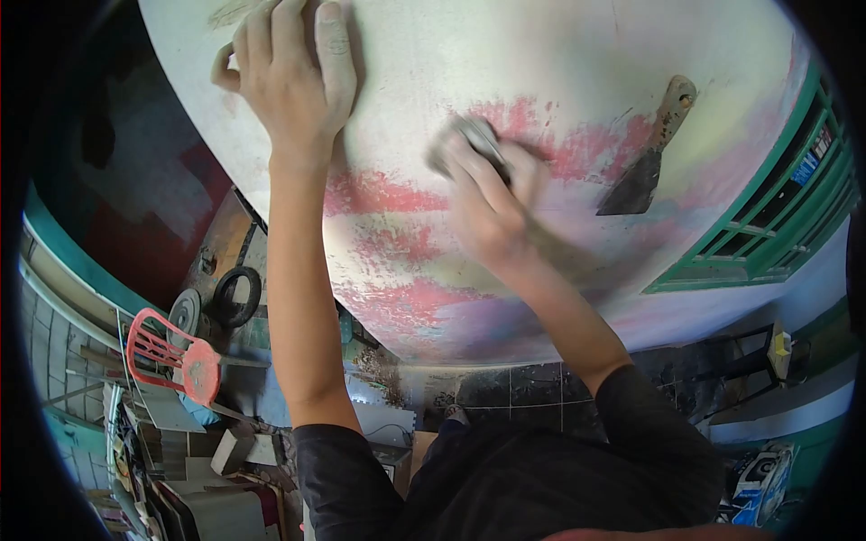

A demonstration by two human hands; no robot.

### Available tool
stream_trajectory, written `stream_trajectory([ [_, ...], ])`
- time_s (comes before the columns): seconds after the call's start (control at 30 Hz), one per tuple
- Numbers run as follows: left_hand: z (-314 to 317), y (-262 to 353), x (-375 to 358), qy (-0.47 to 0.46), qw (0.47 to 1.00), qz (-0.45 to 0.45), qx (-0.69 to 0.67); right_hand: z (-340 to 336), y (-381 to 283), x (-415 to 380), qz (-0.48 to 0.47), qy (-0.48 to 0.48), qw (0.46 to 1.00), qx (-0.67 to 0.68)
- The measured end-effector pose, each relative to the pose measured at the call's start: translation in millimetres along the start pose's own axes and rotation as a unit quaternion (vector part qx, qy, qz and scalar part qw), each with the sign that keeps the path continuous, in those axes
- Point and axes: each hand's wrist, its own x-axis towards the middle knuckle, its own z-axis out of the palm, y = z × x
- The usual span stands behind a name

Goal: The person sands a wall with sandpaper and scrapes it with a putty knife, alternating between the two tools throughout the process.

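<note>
A large pale panel (505, 54) with worn red and pink paint patches lies in front of me. My left hand (289, 77) rests flat on it near its far left edge, fingers together and pressing down. My right hand (487, 194) is blurred and presses a small grey sanding block or pad (474, 137) against the red patch in the middle. A putty knife (651, 153) with a dirty handle lies on the panel to the right of that hand, untouched.
A green window grille (776, 216) stands at the right. Below the panel are a red plastic chair (171, 356), a tyre (236, 296), a round disc, boards and boxes on a tiled floor.
</note>
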Motion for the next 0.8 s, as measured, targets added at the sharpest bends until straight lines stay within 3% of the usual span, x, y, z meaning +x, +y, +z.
stream_trajectory([
  [0.07, -2.8, -4.5, 0.1, -0.017, 1.0, -0.002, 0.008, 11.0, -12.3, 40.5, 0.011, 0.008, 1.0, 0.003],
  [0.23, -3.0, -9.6, 2.9, -0.009, 0.999, 0.029, -0.011, -20.2, 4.1, -31.3, 0.008, -0.015, 1.0, 0.0],
  [0.33, -5.7, 1.3, 0.1, -0.022, 0.999, -0.002, 0.024, -35.7, 13.5, -62.8, -0.013, -0.086, 0.996, -0.023],
  [0.6, -0.7, -0.1, 4.9, 0.001, 0.998, 0.03, -0.047, 14.7, -11.1, 22.4, -0.015, -0.03, 0.999, 0.019],
  [0.8, -3.2, 1.0, 3.1, -0.009, 1.0, 0.013, -0.016, -40.3, 14.4, -72.2, -0.021, -0.103, 0.994, -0.01],
])
